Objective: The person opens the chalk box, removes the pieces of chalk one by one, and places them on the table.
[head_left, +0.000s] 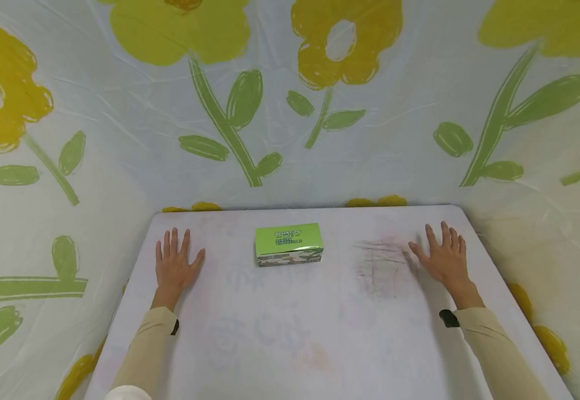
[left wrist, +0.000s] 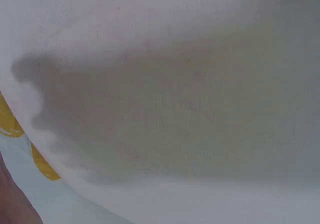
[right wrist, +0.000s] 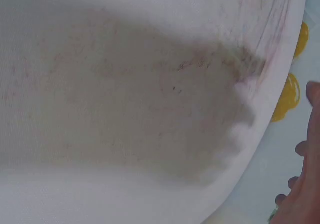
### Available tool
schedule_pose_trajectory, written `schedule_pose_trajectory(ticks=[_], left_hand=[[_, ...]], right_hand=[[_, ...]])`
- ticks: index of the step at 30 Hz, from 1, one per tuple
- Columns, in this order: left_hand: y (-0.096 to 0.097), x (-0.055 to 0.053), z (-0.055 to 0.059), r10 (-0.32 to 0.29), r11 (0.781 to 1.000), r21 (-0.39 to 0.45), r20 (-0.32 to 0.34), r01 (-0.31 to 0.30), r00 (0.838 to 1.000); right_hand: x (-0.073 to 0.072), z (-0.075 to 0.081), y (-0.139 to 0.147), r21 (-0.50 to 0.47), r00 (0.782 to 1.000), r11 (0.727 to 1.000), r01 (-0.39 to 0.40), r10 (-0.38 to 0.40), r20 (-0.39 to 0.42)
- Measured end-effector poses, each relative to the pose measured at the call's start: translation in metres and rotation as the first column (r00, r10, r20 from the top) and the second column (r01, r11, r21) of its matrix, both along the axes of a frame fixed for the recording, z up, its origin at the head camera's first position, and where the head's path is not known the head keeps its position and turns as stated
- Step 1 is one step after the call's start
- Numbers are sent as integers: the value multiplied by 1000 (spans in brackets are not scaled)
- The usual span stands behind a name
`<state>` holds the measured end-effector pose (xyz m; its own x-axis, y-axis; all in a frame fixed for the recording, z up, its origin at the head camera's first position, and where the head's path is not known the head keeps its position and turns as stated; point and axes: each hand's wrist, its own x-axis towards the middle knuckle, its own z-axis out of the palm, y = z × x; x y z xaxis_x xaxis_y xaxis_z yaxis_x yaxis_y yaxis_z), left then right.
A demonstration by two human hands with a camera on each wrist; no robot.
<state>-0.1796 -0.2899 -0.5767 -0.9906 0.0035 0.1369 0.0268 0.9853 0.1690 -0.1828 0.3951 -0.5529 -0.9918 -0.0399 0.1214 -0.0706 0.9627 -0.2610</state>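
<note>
"Starting from the left, where does the table (head_left: pixel 250 311) give out?"

"Its left edge slants away to a rounded far corner, with a flowered sheet (head_left: pixel 120 144) hanging close outside it. The left hand (head_left: pixel 174 266) is just inside that edge, over the far part of the top. To its right, a stretch of white tabletop separates it from the green box (head_left: pixel 289 244)."

"And past the box?"

"The far edge runs just behind it, the sheet rising beyond. Rightward comes a wider stretch with a patch of dark smudges (head_left: pixel 380 269) on the surface, then the right hand (head_left: pixel 447 258), near the right edge. Nearer, faintly marked tabletop runs between the left sleeve (head_left: pixel 145 339) and the right sleeve (head_left: pixel 495 350)."

"How are the hands set?"

"Left one: fingers straight and fanned, thumb out toward the box, nothing in its grasp. The left wrist view shows only a bit of it, in a corner. Right one: fingers extended, thumb spread toward the smudges, holding nothing. It looks raised, since in the right wrist view its shadow (right wrist: pixel 160 98) falls on the tabletop apart from it."

"What about containers?"

"The box: lettering across its green top, a patterned front, sitting flat, slightly left of midway between the hands. The top looks closed; I cannot tell what is inside."
</note>
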Motion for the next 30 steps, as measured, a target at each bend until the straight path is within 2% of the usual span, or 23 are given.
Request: schedule_pose_trajectory(ticks=[4,11,15,20,23,25,30], left_hand=[[2,-1,0,7,1000,12,-2,-7,1000],[9,-3,0,36,997,66,-84,-31,996],[14,-2,2,59,993,109,-124,-45,990],[23,-4,6,68,987,155,-233,-32,970],[28,-5,9,75,982,186,-247,-29,966],[31,-7,12,83,978,208,-235,-33,968],[39,-13,16,87,971,238,-240,-29,967]], right_hand=[[-2,-1,-4,-26,999,1000,16,-17,-49],[-6,0,-14,-106,982,994,13,-32,-187],[-8,0,-22,-132,955,991,-18,-22,-297],[-12,1,-32,-157,913,986,-55,-14,-408],[-14,3,-38,-174,895,982,-68,-17,-447],[-15,6,-42,-188,890,980,-73,-21,-456],[-17,13,-54,-236,899,970,-66,-44,-435]])
